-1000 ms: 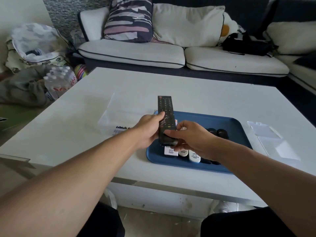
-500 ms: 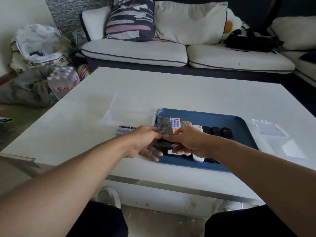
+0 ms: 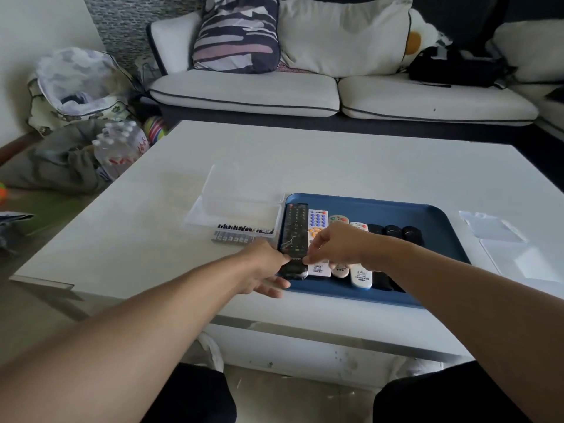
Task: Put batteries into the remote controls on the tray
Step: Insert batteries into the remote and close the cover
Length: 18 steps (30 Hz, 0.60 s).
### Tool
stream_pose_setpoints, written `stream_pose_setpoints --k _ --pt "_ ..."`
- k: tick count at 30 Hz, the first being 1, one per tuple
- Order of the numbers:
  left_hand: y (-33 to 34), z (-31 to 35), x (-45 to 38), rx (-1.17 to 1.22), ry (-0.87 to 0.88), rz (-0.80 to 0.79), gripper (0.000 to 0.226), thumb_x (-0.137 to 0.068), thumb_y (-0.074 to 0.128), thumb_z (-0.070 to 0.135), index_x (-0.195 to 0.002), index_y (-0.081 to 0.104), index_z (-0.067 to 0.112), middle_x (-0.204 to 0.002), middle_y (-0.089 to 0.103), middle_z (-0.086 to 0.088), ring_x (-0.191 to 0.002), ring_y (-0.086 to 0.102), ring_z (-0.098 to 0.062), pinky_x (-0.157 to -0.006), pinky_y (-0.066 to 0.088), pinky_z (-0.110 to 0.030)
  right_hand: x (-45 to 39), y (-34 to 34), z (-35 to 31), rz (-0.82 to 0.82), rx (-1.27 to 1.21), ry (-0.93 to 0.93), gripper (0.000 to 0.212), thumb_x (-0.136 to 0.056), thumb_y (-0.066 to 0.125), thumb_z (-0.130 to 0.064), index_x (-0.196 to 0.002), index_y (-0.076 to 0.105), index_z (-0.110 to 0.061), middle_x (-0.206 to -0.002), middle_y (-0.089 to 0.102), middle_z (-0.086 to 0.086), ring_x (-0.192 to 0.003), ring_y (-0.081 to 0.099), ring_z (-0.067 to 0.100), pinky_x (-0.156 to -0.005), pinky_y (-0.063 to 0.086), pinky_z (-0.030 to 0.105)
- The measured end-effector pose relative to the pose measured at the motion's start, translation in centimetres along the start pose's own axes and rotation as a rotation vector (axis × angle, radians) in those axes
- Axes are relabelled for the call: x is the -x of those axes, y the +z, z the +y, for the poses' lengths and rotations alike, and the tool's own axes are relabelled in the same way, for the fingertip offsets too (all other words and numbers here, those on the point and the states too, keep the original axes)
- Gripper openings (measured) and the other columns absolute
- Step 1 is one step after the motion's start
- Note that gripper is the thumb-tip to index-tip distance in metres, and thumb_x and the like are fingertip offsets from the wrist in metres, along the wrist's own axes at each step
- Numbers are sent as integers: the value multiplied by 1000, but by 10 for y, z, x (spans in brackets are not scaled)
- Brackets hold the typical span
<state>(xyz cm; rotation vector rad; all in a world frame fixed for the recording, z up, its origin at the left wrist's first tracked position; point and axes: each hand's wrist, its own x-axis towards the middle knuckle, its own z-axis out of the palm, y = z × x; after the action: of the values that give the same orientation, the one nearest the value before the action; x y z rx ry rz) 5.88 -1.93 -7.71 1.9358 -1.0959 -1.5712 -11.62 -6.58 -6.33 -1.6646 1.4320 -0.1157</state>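
Batteries (image 3: pixel 244 232) lie in a row on the white table (image 3: pixel 335 166), at the front of a clear plastic box (image 3: pixel 238 206) just left of the blue tray (image 3: pixel 433 215). The left hand (image 3: pixel 265 270) rests at the tray's left front edge, fingers loosely spread, touching the near end of the black remote (image 3: pixel 294 235); whether it grips is not discernible. The black remote lies flat in the tray's leftmost position, buttons up. The right hand (image 3: pixel 338 244) pinches the remote's near right edge with its fingertips. Beside it sit white remotes (image 3: pixel 360 273) and dark ones (image 3: pixel 395 232). Judgement: seating step; keep the remote parallel to its neighbours and let go only once it lies flat.
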Motion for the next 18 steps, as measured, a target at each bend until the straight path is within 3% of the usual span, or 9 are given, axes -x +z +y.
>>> stream_pose_setpoints --k 3,6,9,14,18 --pt "2 -3 -4 65 -9 35 17 -103 55 18 -113 58 3 -110 65 -17 -66 65 -23 -57 63 -40 -9 -3 3 158 89 -11 13 -81 80 -32 -78 74 -21 -98 67 -1 -74 60 12 -57 44 22" --pt "6 -6 -7 136 19 79 10 -101 59 13 -97 52 7 -103 63 -17 -58 64 -23 -68 64 -45 -16 -9 9 282 253 -33 11 -87 72 -31 -90 70 -21 -95 71 -2 -78 64 13 -69 55 29" --pt "7 -9 -9 148 51 117 15 -100 61 12 -95 46 10 -107 62 -18 -57 69 -26 -68 64 -43 -28 -18 18 381 354 -34 13 -90 68 -36 -96 64 -25 -99 70 -5 -88 66 16 -78 58 36" --pt "7 -13 -10 93 91 153 15 -97 66 14 -90 53 10 -104 67 -15 -67 75 -33 -80 62 -46 -45 -26 25 391 498 -102 48 -93 62 -50 -135 57 -27 -138 58 0 -135 41 24 -109 38 45" --pt "7 -13 -9 70 102 143 9 -95 68 13 -92 66 4 -98 71 -15 -69 76 -32 -83 61 -47 -56 -22 23 320 612 -82 62 -94 52 -62 -145 47 -29 -149 46 3 -140 30 29 -110 28 47"
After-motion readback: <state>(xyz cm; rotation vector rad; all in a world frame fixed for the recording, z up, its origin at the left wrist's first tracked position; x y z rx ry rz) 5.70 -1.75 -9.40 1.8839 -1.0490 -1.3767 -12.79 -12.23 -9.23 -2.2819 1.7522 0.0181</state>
